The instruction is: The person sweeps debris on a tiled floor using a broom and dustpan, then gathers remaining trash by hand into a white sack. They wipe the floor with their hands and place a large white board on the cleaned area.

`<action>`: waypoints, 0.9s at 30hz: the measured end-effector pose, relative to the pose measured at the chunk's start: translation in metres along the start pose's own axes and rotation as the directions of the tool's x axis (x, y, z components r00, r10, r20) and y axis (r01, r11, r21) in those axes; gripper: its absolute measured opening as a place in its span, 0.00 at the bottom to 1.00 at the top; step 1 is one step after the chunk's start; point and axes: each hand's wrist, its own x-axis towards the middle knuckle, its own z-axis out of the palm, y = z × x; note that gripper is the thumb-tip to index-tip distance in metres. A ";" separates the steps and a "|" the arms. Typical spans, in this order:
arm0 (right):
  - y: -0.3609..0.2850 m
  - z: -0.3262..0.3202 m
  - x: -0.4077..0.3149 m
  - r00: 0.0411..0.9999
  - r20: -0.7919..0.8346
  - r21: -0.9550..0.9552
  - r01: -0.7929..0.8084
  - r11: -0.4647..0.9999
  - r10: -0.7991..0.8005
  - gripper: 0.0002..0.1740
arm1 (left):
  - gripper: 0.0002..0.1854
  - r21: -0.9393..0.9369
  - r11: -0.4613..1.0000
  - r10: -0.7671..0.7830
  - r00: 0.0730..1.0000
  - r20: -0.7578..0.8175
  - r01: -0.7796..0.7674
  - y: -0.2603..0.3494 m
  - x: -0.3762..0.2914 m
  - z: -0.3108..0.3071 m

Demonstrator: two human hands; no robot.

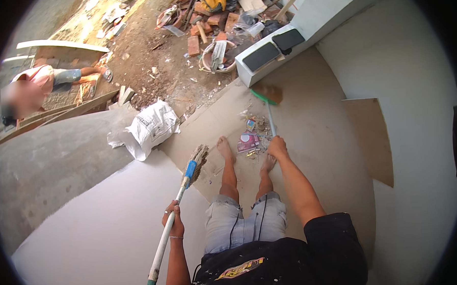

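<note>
My left hand [173, 218] grips the white pole of a mop [191, 169], whose blue clamp and grey string head point away from me, left of my feet. In my right hand [277, 147] is the pale handle of a broom [271, 119]. Its green head [263, 96] and blurred brown bristles rest near the base of a low white wall. Between my bare feet and the broom lies a heap of litter [257, 136], with a crumpled purple-pink packet [248, 141], a smaller blue packet [250, 124] and grey debris.
Two dark flat panels [261, 57] lie on the low wall [246, 71]. A white sack [155, 122] sits at the left floor edge. Beyond are bricks [193, 46] and a rubble-filled basket [209, 63]. A person [44, 80] bends at far left. A brown board [370, 140] leans right.
</note>
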 end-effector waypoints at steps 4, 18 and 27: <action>-0.009 0.013 -0.102 0.990 0.129 -0.076 -0.039 0.996 0.049 0.26 | 0.10 -0.107 0.993 0.061 0.992 0.110 -0.049 -0.011 0.070 -0.018; 0.041 -0.003 -0.058 0.919 0.033 0.304 -0.383 0.872 0.392 0.22 | 0.10 -0.076 0.988 0.154 0.929 0.338 -0.137 0.008 0.177 -0.048; 0.068 0.043 -0.291 0.891 0.043 0.406 -0.428 0.807 0.451 0.24 | 0.16 -0.008 0.970 0.220 0.860 0.460 -0.243 0.010 0.189 -0.044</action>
